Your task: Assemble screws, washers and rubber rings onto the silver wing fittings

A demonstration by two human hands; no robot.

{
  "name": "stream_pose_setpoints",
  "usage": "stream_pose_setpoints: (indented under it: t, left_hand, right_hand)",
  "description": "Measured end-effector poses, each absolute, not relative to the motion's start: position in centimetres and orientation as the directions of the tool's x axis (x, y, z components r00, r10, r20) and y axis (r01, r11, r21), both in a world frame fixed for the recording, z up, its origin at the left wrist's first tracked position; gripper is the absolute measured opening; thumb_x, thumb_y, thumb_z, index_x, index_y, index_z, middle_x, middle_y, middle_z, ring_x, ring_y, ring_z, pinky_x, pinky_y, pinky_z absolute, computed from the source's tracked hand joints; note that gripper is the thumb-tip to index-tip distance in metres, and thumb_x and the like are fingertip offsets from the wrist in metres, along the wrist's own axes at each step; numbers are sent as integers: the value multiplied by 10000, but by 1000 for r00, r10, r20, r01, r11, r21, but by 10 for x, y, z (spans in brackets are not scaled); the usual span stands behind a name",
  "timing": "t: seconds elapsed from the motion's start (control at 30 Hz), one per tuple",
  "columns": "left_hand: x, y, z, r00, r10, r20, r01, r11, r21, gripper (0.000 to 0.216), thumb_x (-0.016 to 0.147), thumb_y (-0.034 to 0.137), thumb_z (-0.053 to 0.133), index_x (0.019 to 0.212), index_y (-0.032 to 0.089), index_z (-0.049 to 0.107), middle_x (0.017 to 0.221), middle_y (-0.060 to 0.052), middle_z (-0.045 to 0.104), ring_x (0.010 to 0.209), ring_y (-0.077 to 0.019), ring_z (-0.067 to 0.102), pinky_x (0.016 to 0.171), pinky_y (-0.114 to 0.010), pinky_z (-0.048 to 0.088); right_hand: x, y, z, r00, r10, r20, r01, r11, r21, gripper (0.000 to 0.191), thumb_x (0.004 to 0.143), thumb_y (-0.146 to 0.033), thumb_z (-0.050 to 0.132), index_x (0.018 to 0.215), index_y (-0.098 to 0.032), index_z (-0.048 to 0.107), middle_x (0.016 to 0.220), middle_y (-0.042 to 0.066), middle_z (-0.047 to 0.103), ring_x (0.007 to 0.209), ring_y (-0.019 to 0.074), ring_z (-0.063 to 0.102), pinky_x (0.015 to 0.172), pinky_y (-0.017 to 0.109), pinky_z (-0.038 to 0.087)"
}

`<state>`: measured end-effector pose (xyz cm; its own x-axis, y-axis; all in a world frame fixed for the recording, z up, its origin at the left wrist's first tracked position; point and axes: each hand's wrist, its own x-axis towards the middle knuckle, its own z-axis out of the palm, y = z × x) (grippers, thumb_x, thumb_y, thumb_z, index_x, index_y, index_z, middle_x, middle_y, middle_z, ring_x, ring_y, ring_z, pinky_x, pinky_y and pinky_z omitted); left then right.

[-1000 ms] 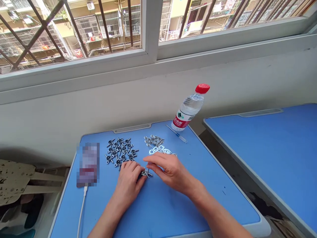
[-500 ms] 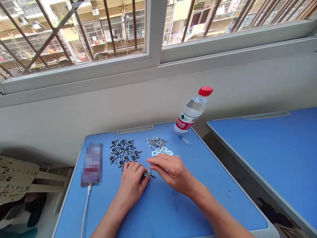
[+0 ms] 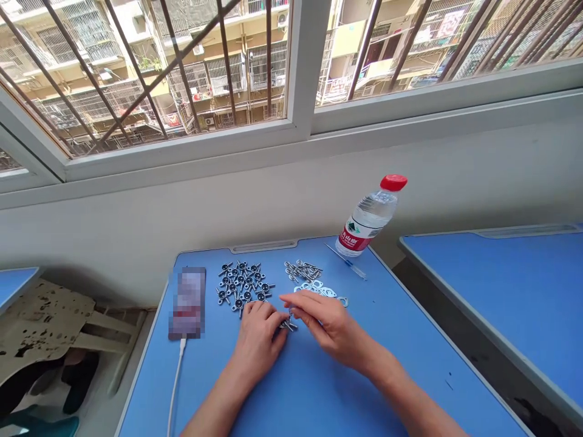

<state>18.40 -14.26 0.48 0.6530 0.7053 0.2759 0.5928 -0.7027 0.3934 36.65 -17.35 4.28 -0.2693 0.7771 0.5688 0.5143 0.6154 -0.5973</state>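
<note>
Left hand (image 3: 259,332) grips metal fitting (image 3: 289,326); right hand (image 3: 328,318) adjoins it, narrow, grasp indistinct. Beyond right hand, red-capped bottle (image 3: 365,226) contains clear liquid (image 3: 374,211).

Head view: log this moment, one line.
left hand: holding small metal part | right hand: beside it, grip unclear | dark parts: clustered beyond left hand

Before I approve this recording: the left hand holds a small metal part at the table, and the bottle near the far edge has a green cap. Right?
Not quite: the bottle has a red cap, as the head view shows. The left hand does hold a small metal part at the table.
</note>
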Motion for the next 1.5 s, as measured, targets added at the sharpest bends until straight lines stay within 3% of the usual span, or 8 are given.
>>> stream_pose_setpoints:
  t: [0.33,0.8,1.17,1.33,1.5]
  left_hand:
    - [183,-140,4,654,713,252,600,-692,401,160,878,166,635,1022,234,645,961,-31,659,927,-216,591,850,-391,423]
    - [180,-138,10,627,744,232,577,-643,504,177,814,130,648,964,223,653,926,-28,658,933,-231,603,843,-390,447]
    - [178,-136,10,622,754,211,558,-615,557,82,841,172,629,906,221,639,884,-6,658,905,-206,599,839,-368,441]
    - [178,-135,11,626,753,201,569,-618,542,36,855,211,635,887,223,648,866,-10,668,879,-210,607,819,-366,441]
    - [179,-134,6,634,738,230,551,-640,536,71,873,240,622,919,244,676,885,-15,684,894,-217,618,826,-370,448]
  right_hand:
    - [365,-170,38,-136,802,582,534,554,-639,126,956,-212,528,937,-192,651,755,35,675,663,159,611,616,269,489]
    - [362,-166,41,-31,864,502,463,458,-759,182,916,-323,577,820,-186,649,720,26,659,606,142,581,560,257,479]
    - [365,-170,45,-108,890,443,411,446,-795,140,906,-236,563,904,-178,690,803,45,675,669,144,583,580,256,479]
    - [368,-169,44,-105,898,427,384,433,-815,221,908,-213,556,1089,-196,681,842,41,683,724,151,611,602,255,504]
    - [370,-169,44,-164,856,489,440,508,-741,215,959,-232,509,1061,-203,696,846,44,695,731,156,623,687,295,525]
